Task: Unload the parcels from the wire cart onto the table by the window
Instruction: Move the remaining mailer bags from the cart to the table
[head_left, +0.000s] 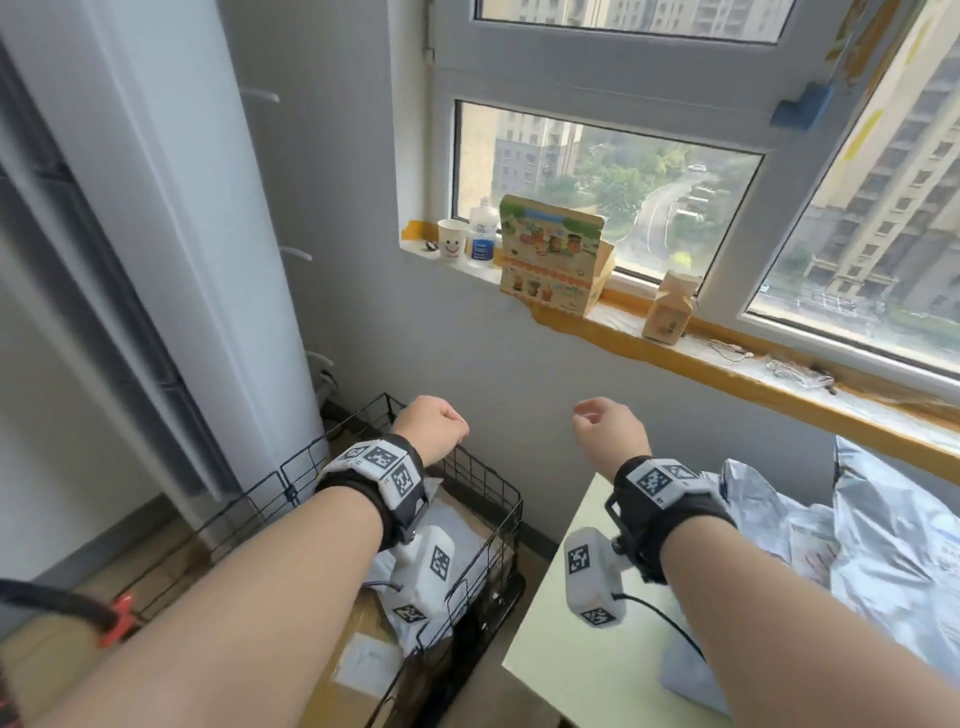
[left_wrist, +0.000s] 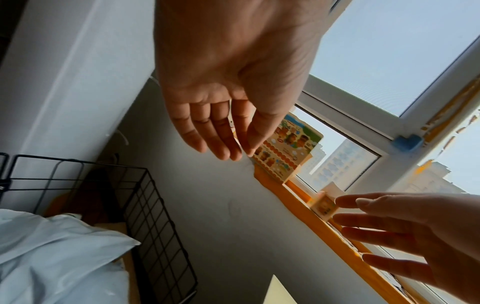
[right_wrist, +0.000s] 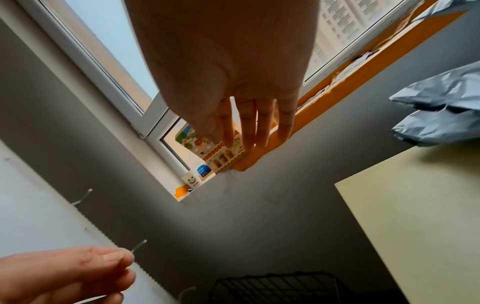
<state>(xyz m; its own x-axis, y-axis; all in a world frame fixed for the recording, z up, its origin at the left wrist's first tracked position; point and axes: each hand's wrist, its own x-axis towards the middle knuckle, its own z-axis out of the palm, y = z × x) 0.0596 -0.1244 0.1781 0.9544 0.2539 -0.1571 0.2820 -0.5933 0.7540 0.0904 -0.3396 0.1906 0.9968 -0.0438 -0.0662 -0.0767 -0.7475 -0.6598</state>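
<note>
Grey parcels (head_left: 857, 525) lie on the table (head_left: 582, 670); left hand (head_left: 434, 423) and right hand (head_left: 613, 428) hover relaxed, holding nothing.

I have both forearms stretched forward, bare, each with a black wrist strap carrying white marker blocks. My left hand (head_left: 434, 426) hangs above the far rim of the wire cart (head_left: 488, 480), fingers straight and loose, holding nothing. My right hand (head_left: 613, 428) hovers to the cart's right, level with the left, fingers relaxed, empty.
</note>
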